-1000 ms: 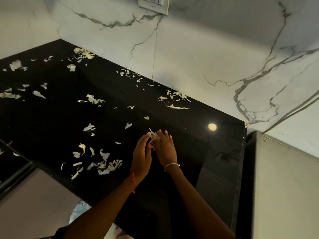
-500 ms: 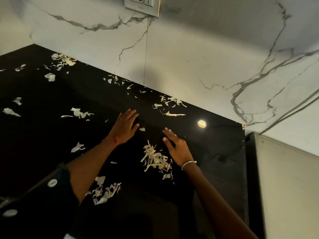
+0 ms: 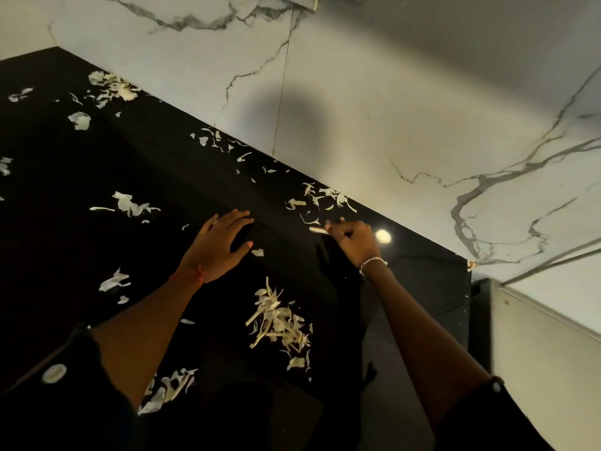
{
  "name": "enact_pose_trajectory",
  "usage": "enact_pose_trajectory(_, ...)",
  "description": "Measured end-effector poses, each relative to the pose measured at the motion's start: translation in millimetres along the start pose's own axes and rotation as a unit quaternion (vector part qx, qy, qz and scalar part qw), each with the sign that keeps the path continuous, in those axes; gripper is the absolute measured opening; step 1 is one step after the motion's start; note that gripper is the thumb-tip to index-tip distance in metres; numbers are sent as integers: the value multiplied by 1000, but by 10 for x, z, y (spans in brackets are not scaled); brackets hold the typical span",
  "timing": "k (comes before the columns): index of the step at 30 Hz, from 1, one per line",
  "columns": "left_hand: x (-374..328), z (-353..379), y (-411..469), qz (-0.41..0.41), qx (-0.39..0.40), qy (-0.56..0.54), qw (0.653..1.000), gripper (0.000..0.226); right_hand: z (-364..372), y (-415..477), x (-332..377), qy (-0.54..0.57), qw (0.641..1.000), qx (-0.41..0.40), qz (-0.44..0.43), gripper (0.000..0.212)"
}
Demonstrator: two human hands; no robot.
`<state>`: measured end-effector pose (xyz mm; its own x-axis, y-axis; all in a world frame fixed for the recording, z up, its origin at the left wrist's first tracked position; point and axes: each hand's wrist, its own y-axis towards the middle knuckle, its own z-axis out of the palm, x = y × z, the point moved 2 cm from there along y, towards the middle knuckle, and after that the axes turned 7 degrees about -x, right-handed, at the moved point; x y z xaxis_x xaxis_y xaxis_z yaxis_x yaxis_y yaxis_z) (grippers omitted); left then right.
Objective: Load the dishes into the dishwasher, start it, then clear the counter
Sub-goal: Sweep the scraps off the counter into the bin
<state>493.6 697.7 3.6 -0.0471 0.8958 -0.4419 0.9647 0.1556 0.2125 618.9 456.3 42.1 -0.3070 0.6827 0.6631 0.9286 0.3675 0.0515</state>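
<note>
Head view: looks down into a corner of the black counter; no dishes or dishwasher are identifiable.
Gathered heap: pale vegetable shreds bunched together near the front, between the two forearms. Likely a collection point so the lot can be lifted in one go.
Loose scraps: more shreds lie well apart across the counter, with a back cluster right against the wall.
Right hand: fingers curled, pinching a pale strip at the fingertips, just beside the back cluster. Probably picking, since bits tight to the wall are hard to sweep.
Left hand: fingers straight and spread, palm down, holding nothing. Contact with the counter cannot be told. A single shred lies just beside the thumb.
Step, as judged: clearing the counter, partway. Most scraps are not yet gathered.
Next move needs: the strip carried to the heap, then the far-left scraps drawn in.
Wall: white marble-look tile, grey veins.
Grey panel: right of the counter's end. What it belongs to is unclear.
</note>
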Motion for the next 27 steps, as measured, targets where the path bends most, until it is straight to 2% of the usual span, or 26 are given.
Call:
enact_pose_trajectory(2, 18, 8, 0, -2, -6, 0, 1000, 50, -40, 25, 37, 144, 983, -109, 22, 24)
enact_pose_trajectory(4, 31, 32, 0, 1, -8, -1, 1000, 50, -68, 122, 11, 193, 964, -174, 49, 22)
enact_pose_trajectory(5, 36, 43, 3, 2, -8, -2, 1000, 50, -69, 181, 13, 178, 970, -160, 52, 16)
enact_pose_trajectory(7, 42, 41, 7, 1, -12, -4, 1000, 50, -33, 292, -25, 85, 992, -86, 46, 34)
enact_pose_trajectory(8, 42, 36, 9, 0, -15, -5, 1000, 50, -11, 325, -41, 41, 997, -56, 37, 35)
enact_pose_trajectory(9, 38, 33, 3, 0, -18, -8, 1000, 50, -1, 348, -62, 22, 998, -58, 32, 28)
enact_pose_trajectory(11, 32, 27, 0, -2, -25, -14, 1000, 50, -27, 386, -57, 56, 990, -127, 26, 15)
enact_pose_trajectory(13, 32, 27, -3, -2, -30, -15, 999, 49, -48, 449, -52, 94, 979, -181, 12, 17)
enact_pose_trajectory(16, 37, 35, 7, -3, -26, -13, 1000, 49, 1, 546, 1, 86, 988, -129, 18, 25)
enact_pose_trajectory(18, 41, 30, 9, -4, -25, -11, 1000, 50, 79, 538, -17, 85, 991, -97, 24, 22)
enact_pose_trajectory(21, 37, 27, 0, -2, -27, -8, 1000, 63, 103, 517, -5, 115, 982, -151, -8, 19)
enact_pose_trajectory(22, 36, 25, -4, -3, -25, -9, 1000, 66, 118, 538, 13, 113, 983, -141, -19, 20)
enact_pose_trajectory(25, 36, 25, 1, -5, -17, -7, 1000, 67, 206, 627, 71, 9, 999, -24, -37, 35)
enact_pose_trajectory(27, 23, 14, 7, -8, -14, -7, 1000, 60, 242, 643, 102, 0, 999, -19, -37, 33)
